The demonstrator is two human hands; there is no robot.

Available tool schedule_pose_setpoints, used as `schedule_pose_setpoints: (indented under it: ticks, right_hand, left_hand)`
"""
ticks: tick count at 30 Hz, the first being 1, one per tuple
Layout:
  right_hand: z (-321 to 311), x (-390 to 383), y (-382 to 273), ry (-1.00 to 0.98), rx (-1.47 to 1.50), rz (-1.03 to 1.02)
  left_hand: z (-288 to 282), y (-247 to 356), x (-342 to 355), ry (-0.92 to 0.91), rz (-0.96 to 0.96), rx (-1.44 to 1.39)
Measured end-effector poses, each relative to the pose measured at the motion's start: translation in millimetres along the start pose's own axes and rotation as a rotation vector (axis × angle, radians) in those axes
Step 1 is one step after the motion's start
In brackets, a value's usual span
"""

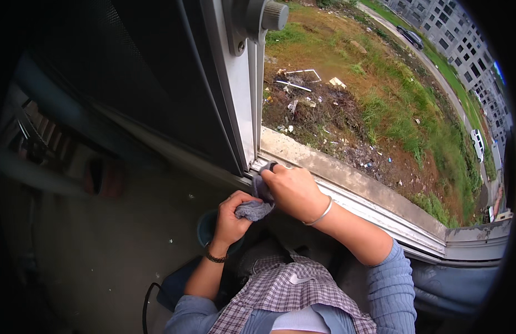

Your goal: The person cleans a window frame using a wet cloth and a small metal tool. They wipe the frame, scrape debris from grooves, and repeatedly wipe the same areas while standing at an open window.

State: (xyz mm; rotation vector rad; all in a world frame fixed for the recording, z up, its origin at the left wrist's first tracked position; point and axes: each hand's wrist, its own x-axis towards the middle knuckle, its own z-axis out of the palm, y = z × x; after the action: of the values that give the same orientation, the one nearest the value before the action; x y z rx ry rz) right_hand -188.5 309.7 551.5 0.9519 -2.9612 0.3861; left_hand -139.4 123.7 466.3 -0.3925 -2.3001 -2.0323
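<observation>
Fingers (pixel 267 175) of the right hand (pixel 297 192), head view: clamped on the upper part of a grey cloth (pixel 255 210), at the corner where the white window track (pixel 374 210) meets the upright frame (pixel 244 83). Exact fingertip contact hidden by hand and folds.

Left hand (pixel 231 224), same view: fingers closed on the bunched lower end of the cloth, on the room side of the track.

Grey cloth, one: gathered between both hands, upper end at the track corner.

Window track: parallel ribs, running from the corner toward lower right; concrete ledge (pixel 347 170) along its outer side.

Teal container (pixel 204 228), one: partly hidden behind the left forearm; contents not visible.

Step in hand, as judged: wiping out the track corner. Handling notes: a narrow fold, pressed in by one fingertip, should reach between the ribs better than a thick wad. Left hand best keeps the slack gathered, lest it snag on the frame. Short strokes outward from the corner would likely lift dirt rather than pack it; a fresh face of cloth is advisable once soiled.
</observation>
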Motion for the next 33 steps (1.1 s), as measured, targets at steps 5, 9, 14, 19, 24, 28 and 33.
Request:
schedule_pose_setpoints:
  ticks: [5,9,14,19,24,28,33]
  right_hand:
    - [3,-3,-6,-0.024,-0.052,0.057]
    - [16,5,-1,0.104,0.071,0.017]
    - [-1,0,12,-0.006,0.094,-0.006]
    - [6,7,17,0.099,0.095,-0.064]
    - [-33,-78,14,-0.065,-0.114,0.113]
    - [-35,-150,19,-0.112,-0.217,0.3]
    - [-22,-167,18,-0.021,-0.238,0.368]
  left_hand:
    - [7,-1,-4,0.006,-0.038,-0.053]
    - [1,-1,-2,0.029,-0.028,-0.078]
    - [-5,0,-11,-0.014,0.04,0.012]
    - [9,-7,0,0.075,0.024,0.009]
    - [39,11,-12,-0.254,0.064,0.009]
    - [86,12,-19,-0.46,0.074,-0.11]
    - [103,18,-24,-0.489,0.042,-0.166]
